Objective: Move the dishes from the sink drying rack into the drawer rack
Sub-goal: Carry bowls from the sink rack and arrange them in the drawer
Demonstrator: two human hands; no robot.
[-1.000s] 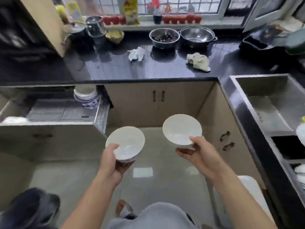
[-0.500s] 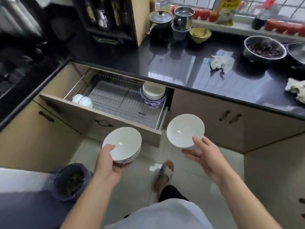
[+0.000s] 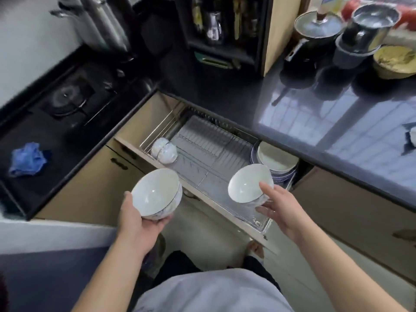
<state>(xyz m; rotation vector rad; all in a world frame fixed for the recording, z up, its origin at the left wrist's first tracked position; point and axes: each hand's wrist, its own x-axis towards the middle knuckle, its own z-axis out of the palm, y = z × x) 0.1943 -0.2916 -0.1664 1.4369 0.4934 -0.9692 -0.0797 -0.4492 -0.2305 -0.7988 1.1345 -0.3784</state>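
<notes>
I carry two white bowls with blue patterns. My left hand (image 3: 137, 218) cups the left bowl (image 3: 156, 193) from below, thumb on its rim, just in front of the drawer's front panel. My right hand (image 3: 279, 208) grips the right bowl (image 3: 247, 185), thumb inside the rim and fingers under it, above the front right part of the open drawer rack (image 3: 202, 154). In the wire rack, small upturned bowls (image 3: 163, 150) sit at the left and a stack of plates (image 3: 275, 161) stands at the right. The sink drying rack is out of view.
The black countertop (image 3: 337, 122) runs over the drawer, bearing pots (image 3: 315, 32) and a yellow bowl (image 3: 396, 60) at the back right. A gas hob (image 3: 67, 100) and a blue cloth (image 3: 27, 159) lie to the left. Closed cabinet doors (image 3: 351, 217) flank the drawer.
I have turned left from the sink side toward the open drawer. Both bowls have come closer to it; the right bowl now hangs over the rack.
</notes>
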